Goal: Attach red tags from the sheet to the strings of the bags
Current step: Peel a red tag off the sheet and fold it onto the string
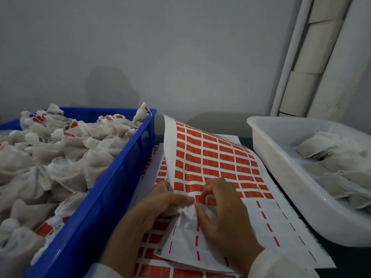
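Dim worktop (249, 125), tag sheet (210, 157) between two bins.
Right hand (222, 215) grip pinches a red tag (198, 198) just above the left hand (160, 205), whose thumb pins the sheet's crumpled edge.

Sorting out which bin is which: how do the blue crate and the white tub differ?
The blue crate sits on the left, heaped with gathered bags, many showing red tags. The white tub sits on the right, far less full, holding flat bags with no red tags visible. Both are open plastic bins flanking the tag sheet.
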A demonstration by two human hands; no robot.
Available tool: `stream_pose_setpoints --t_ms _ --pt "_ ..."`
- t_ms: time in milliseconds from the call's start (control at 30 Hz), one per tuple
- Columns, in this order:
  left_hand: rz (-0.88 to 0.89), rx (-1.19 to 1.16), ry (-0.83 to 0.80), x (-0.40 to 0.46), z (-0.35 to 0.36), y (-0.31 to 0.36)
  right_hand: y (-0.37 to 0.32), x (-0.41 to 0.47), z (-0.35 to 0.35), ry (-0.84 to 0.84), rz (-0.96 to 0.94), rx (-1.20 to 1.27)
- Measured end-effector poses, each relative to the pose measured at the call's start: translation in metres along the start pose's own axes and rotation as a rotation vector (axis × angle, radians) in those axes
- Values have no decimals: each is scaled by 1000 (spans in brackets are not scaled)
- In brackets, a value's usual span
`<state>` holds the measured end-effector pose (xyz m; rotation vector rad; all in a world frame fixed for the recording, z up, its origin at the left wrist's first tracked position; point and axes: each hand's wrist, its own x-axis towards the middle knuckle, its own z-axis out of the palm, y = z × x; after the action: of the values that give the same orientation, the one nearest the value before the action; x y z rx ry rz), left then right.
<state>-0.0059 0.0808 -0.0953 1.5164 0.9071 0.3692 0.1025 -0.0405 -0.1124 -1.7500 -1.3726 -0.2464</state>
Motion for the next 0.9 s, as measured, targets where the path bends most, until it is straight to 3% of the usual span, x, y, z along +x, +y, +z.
stream_pose_setpoints --t_ms 133,433,667,900 --pt "17 -21 22 -1 1 -1 0 1 -1 36 -69 -96" --pt "37 7 -1 -4 2 1 -4 -1 -1 -29 -33 -279" --pt "59 -30 22 -3 7 0 -3 0 2 12 -162 -488" --pt "73 -25 28 -4 8 0 0 1 4 -14 -168 -387"
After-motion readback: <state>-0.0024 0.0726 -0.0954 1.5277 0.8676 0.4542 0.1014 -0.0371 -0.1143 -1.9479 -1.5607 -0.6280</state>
